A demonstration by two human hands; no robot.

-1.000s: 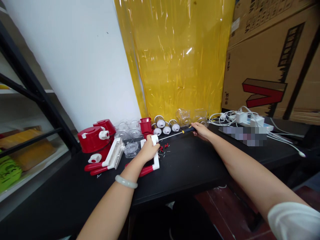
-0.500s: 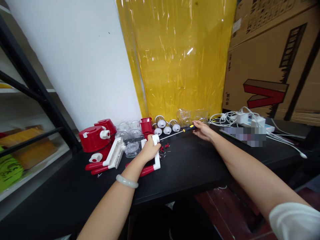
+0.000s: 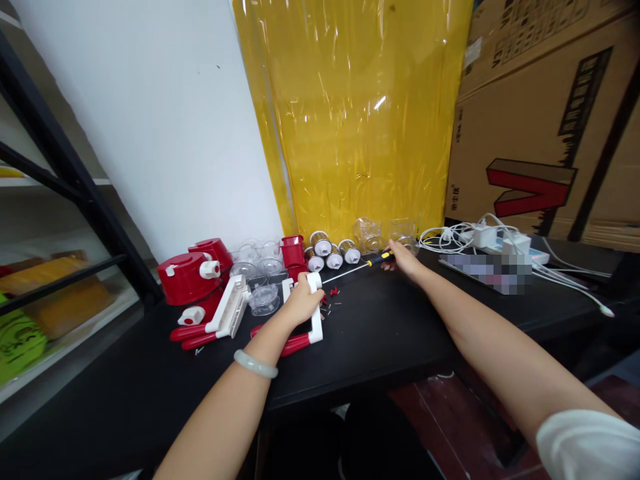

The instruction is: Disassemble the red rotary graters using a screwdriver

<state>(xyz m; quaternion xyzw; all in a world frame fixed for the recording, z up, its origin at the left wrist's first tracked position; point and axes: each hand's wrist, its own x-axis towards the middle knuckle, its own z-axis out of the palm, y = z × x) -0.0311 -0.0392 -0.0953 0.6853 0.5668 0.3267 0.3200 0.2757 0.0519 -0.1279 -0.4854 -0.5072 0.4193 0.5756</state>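
My left hand is closed around the white end of a white part with a red handle, low over the black table. In my right hand is a screwdriver with a black and yellow handle. Its long shaft points left, and the tip meets the round white end by my left fingers; whether it sits on a screw is hidden. Small red pieces and several screws lie just right of my left hand. Beside it on the left are a clear plastic part and a similar white part with red handles.
Red housings stand at the table's left. Several metal drums with white ends and clear plastic cups line the back. White cables and a phone-like flat device lie right. A cardboard box leans behind.
My right hand has turned a little around the screwdriver handle. My left hand and the white part have shifted slightly right and down.
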